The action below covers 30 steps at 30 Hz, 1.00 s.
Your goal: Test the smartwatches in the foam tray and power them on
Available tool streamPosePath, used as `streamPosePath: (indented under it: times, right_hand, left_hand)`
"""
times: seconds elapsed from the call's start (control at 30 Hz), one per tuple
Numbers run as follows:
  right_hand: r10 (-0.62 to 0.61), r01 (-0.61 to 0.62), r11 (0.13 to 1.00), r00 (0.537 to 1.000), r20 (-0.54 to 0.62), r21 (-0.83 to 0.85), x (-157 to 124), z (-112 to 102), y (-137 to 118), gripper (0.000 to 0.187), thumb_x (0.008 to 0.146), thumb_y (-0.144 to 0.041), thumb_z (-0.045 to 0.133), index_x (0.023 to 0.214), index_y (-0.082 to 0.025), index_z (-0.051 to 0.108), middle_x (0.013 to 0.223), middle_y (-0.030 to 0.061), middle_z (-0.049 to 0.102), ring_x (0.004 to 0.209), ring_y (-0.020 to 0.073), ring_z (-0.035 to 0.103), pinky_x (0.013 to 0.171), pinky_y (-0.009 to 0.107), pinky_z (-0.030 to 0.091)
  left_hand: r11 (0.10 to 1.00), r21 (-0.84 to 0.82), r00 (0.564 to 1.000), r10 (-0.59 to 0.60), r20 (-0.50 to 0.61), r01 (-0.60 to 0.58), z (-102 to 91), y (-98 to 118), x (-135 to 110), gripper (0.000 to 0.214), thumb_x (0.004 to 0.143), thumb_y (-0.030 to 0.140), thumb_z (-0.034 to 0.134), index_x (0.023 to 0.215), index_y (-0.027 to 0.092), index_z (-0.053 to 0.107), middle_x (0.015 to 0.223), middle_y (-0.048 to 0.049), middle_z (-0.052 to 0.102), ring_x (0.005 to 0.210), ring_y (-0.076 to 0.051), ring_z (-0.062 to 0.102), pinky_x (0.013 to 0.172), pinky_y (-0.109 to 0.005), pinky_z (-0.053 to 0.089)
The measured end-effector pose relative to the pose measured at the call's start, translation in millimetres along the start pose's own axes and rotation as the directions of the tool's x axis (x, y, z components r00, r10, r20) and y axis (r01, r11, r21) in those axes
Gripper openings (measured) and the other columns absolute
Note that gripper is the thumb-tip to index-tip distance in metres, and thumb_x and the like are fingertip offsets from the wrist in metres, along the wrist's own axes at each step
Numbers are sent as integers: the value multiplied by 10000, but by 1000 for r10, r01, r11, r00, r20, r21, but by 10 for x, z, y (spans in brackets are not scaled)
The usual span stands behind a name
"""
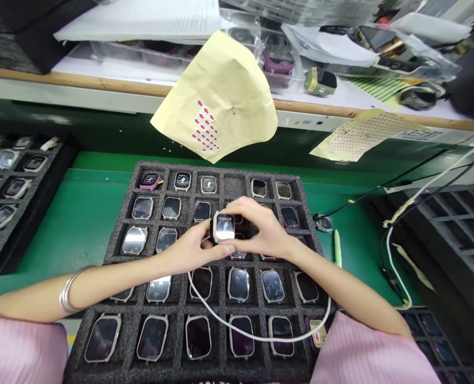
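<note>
Above the grey foam tray point(227, 260), my two hands meet around a smartwatch point(224, 228) without a strap, its pale case facing me and its screen lit. My right hand point(263, 229) grips the watch by its top and lower edges, thumb below. From the left side my left hand point(192, 248) is closed against it, a dark piece showing between its fingers and the case. A white cable point(237, 329) comes out beneath my left hand and loops right across the tray; its end is hidden. Rows of watch faces, such as a purple-cased watch point(150, 181), lie in the tray's compartments.
Another foam tray with watches point(15, 181) stands at left, and dark compartment trays point(461, 229) at right. Cables point(397, 256) and a green strip point(337, 248) lie beside the tray. Yellow paper point(229, 96) hangs from the shelf, which holds papers and boxes.
</note>
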State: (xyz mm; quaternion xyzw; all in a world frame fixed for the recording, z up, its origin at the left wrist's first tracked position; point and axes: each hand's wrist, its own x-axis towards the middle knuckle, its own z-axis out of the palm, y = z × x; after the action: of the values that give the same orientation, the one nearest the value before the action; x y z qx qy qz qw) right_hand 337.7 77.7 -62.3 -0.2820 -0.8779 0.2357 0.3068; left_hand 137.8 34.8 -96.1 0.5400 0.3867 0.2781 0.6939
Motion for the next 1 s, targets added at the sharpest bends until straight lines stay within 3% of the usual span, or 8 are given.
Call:
streamPosePath:
  times: [0.13,0.3,0.37,0.53,0.67,0.77,0.87,1.0]
  right_hand:
    - [187,-199,978,971,-151,-70,217,-172,371,284,792,-341,735,988,-165,631,907,58,654,819,202,614,769,358,519]
    - [228,-171,907,968,106,-386,256,-347,674,390,809,-355,719,1124,-132,657,1092,137,619,1029,300,583,886,466,482]
    - [242,-154,885,958,151,-439,200,-472,671,389,852,-340,671,1188,-149,638,1118,134,618,1050,304,580,892,472,479]
    - [430,-251,783,879,204,-570,67,-689,687,313,795,-317,722,1045,-130,696,985,133,631,942,324,610,792,458,506]
    - [465,-310,757,874,140,-576,29,-669,761,317,757,-329,756,999,-138,681,978,122,607,890,299,616,761,436,514]
    - [434,-389,806,901,-2,-445,-14,-659,647,353,716,-388,792,929,-140,658,971,110,617,845,261,629,752,408,529]
    - [337,-351,921,936,-102,-169,-91,-589,323,363,728,-413,785,956,-173,638,968,82,666,878,241,645,790,382,533]
    - [238,-228,968,967,94,-105,-195,-330,-100,330,783,-334,747,1051,-202,607,1045,72,696,955,244,658,834,396,512]
  left_hand:
    - [999,-17,999,-44,25,44,15,-5,11,408,785,445,701,1023,162,530,870,2,566,562,-65,415,517,-216,356]
    - [998,11,997,-64,51,64,19,11,-5,405,802,412,693,1079,167,528,892,3,591,594,-75,471,563,-230,415]
    - [997,21,995,-76,63,75,19,29,1,400,799,399,696,1082,166,535,884,-3,607,622,-94,513,595,-250,446]
    - [997,5,995,-81,57,80,123,158,89,299,790,273,684,1038,148,574,971,-51,659,863,-169,611,792,-322,492]
    - [990,-38,989,-133,59,135,261,287,191,247,778,195,664,1006,153,579,878,-2,645,570,-70,518,548,-225,439]
    - [977,-62,975,-199,95,206,261,300,235,222,776,207,670,957,144,560,816,19,610,421,-11,351,382,-180,276]
    - [977,-74,972,-188,141,199,190,251,237,296,740,207,720,969,141,545,873,-10,633,452,-11,385,368,-155,274]
    - [989,-61,980,-125,158,136,144,196,215,388,703,239,783,987,149,535,719,46,581,422,-21,399,364,-159,299]
